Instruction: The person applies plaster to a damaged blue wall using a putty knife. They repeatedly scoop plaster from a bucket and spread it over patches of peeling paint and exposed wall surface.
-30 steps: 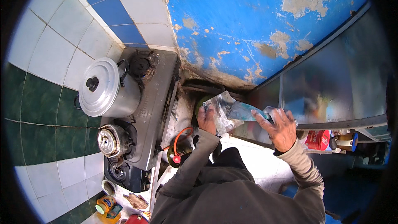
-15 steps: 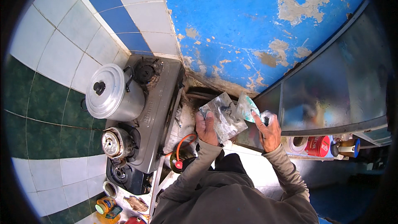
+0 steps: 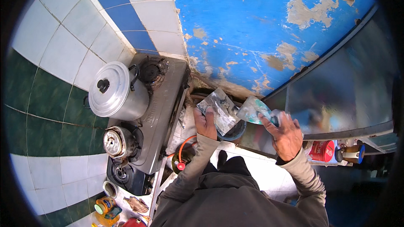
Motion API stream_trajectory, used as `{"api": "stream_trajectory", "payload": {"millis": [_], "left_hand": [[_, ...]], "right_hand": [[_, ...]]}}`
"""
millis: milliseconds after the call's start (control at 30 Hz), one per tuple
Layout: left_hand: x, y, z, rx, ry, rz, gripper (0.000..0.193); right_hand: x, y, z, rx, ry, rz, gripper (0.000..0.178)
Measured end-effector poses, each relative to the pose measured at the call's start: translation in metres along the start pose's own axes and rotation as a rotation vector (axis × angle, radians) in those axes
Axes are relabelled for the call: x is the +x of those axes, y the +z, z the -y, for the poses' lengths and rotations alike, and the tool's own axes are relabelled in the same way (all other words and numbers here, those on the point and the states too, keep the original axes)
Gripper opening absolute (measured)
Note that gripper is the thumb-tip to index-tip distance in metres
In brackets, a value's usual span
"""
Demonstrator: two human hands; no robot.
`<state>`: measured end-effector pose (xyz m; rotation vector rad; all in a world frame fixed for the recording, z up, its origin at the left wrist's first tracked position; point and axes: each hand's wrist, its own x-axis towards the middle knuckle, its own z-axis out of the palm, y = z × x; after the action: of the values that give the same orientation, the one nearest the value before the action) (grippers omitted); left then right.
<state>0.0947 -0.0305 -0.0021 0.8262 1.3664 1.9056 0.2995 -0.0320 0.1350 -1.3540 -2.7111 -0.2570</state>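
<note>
My left hand [image 3: 205, 122] grips the edge of a flat square plate [image 3: 219, 106], its face smeared with grey and white putty. Just to the right, my right hand [image 3: 287, 136] is closed round the handle of a putty knife [image 3: 253, 110]. The knife's wide blade carries whitish and greenish smears and points left, with its edge close to the plate; whether they touch I cannot tell. Beneath the plate shows part of a dark round bucket [image 3: 238, 131]. Ahead stands a blue wall [image 3: 240, 17] with peeled, bare plaster patches.
On the left, a grey stove [image 3: 162, 113] bears a lidded aluminium pot [image 3: 111, 90] and a worn kettle [image 3: 119, 142]. An orange hose [image 3: 182, 147] runs beside it to a gas cylinder. A glass-panelled cabinet [image 3: 336, 96] and a red can [image 3: 322, 150] are at right.
My right hand has moved right and toward me, drawing the putty knife lower beside the plate. The plate has shifted a little, and the bucket's rim now shows beneath it.
</note>
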Motion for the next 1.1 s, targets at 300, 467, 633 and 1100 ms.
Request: {"api": "stream_trajectory", "payload": {"millis": [300, 467, 633, 1100], "left_hand": [[0.003, 0.006, 0.005, -0.058, -0.041, -0.001, 0.024], [0.011, -0.009, 0.019, 0.007, 0.0, -0.138, 0.03], [0.037, -0.033, 0.005, -0.211, 0.023, -0.199, 0.024], [0.021, -0.082, 0.012, -0.434, -0.137, -0.312, 0.022]], "right_hand": [[0.026, 0.005, 0.017, -0.262, -0.207, 0.059, 0.046], [0.041, -0.004, 0.002, -0.289, -0.231, 0.085, 0.041], [0.037, 0.045, -0.07, 0.901, 0.223, 0.276, 0.032], [0.086, 0.047, -0.004, 2.504, 0.441, 0.226, 0.043]]}}
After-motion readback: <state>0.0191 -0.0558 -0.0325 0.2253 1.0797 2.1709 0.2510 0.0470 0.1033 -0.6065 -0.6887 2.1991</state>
